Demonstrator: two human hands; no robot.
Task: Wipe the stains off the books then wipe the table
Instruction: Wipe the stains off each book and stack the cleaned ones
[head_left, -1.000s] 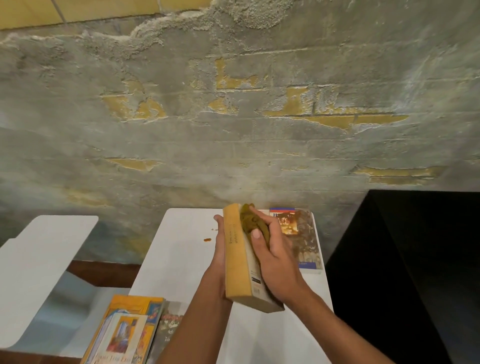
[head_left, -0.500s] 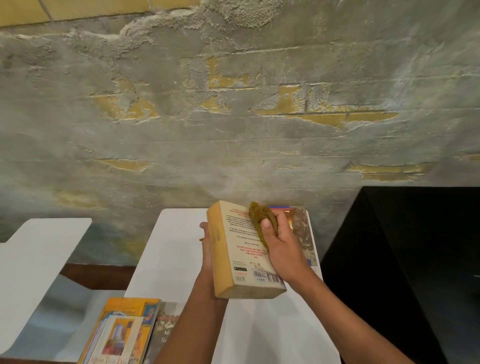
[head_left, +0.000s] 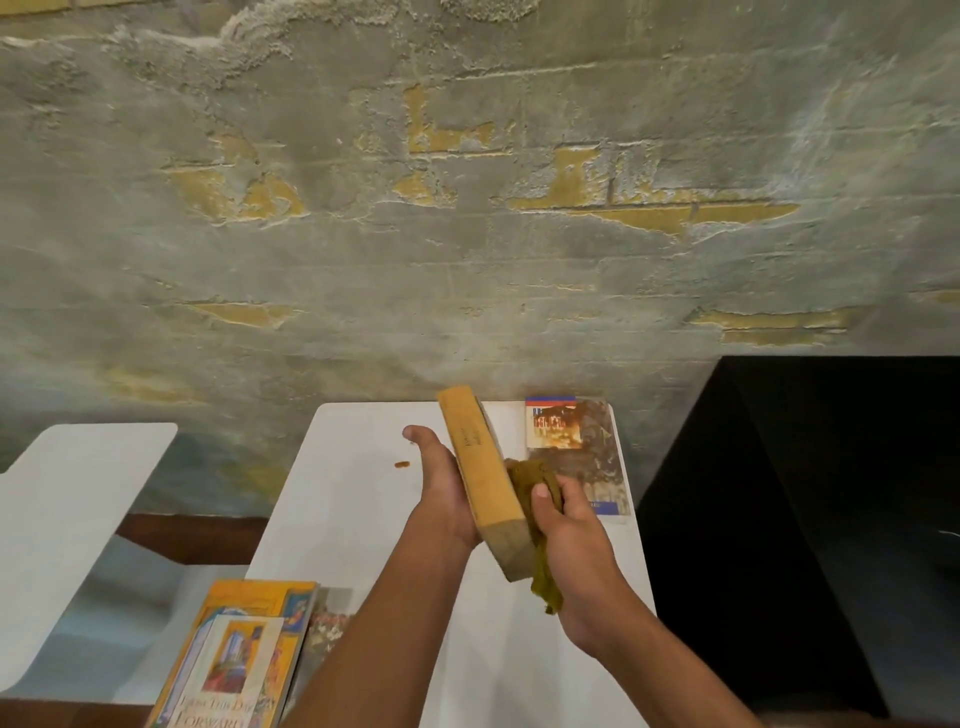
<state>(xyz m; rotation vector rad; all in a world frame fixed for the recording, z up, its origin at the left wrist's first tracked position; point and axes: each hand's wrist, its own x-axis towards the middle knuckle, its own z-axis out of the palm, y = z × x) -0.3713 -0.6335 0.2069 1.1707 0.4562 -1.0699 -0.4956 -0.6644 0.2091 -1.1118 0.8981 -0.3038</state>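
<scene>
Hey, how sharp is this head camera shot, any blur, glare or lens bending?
Head view: the held book, cloth and both hands are fairly sharp; the wall is soft and smeared toward the corners; wide-angle bending curves the table edges; light is dim and even, no glare.

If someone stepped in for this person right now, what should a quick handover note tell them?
Left hand holds the yellow book up on edge. Right hand grips the cloth against the book's far side.
Stained book lies flat at the table's far right. Book stack sits near left.
Done: cannot tell.
Left: the stained book, then the table's orange spots.
</scene>
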